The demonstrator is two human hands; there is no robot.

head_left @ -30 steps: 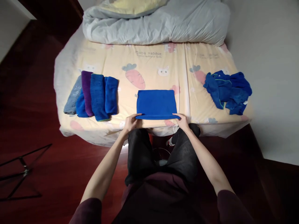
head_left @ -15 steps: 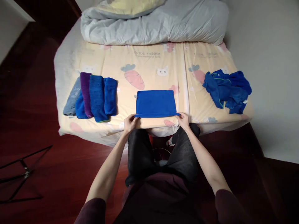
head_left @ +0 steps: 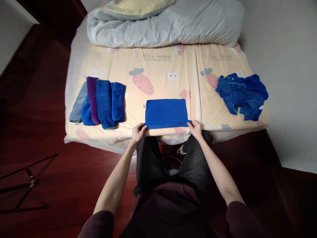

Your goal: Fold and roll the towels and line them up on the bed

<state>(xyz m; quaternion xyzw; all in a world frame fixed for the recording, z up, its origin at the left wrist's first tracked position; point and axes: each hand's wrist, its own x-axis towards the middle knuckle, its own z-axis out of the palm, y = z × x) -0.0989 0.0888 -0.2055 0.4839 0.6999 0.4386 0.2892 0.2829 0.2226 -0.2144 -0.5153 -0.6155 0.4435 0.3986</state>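
Observation:
A blue towel (head_left: 166, 112) lies flat on the bed in front of me, with a small pale tag at its left edge. A narrow strip along its near edge is turned over. My left hand (head_left: 138, 132) pinches the near left corner between thumb and fingers. At the near right corner, my right hand (head_left: 195, 128) has the same kind of pinch. To the left lie several rolled or folded towels side by side, among them a purple towel (head_left: 92, 99), a grey towel (head_left: 78, 105) and a blue towel (head_left: 118, 101). A crumpled heap of blue towels (head_left: 242, 96) sits to the right.
The bed (head_left: 158, 76) has a cream sheet printed with carrots and rabbits. A bunched grey quilt (head_left: 163, 28) lies across its far side. White wall (head_left: 284, 82) stands to the right. Thin black stand legs (head_left: 31, 181) are on the dark red floor at lower left.
The towel's near part has shifted slightly toward me, and its far edge sits a little nearer. Both hands keep their pinch on the corners. The view has moved slightly.

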